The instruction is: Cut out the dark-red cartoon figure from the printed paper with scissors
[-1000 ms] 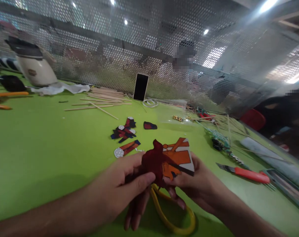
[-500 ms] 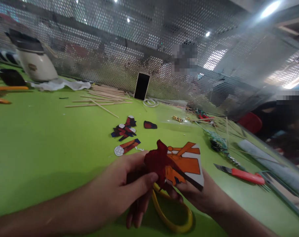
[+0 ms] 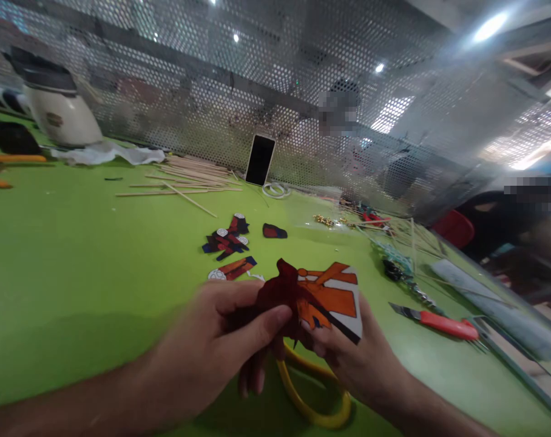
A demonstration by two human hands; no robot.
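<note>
Two hands meet over the near edge of the green table, both pinching the same painted paper cutout, a dark red and orange figure with white margins. The left hand closes thumb against fingers on the dark red end, while the right hand supports the orange and white end from below, thumb on top, so the piece is held flat and facing up, where it can be looked over. A yellow loop, perhaps the handle of scissors, lies on the table just under the hands; what it belongs to is hidden by the wrists. Toward the middle of the table sits a small heap of cut paper pieces in red, blue and white, with one separate dark scrap just beside it, all within reach of the hands. A red-handled knife lies near the right edge, its blade pointing inward. Along the far edge a bundle of thin wooden sticks rests next to a phone propped upright against the perforated metal screen, likely so its face can be seen. At the far left corner stands a white jar with a crumpled cloth in front of it.
</note>
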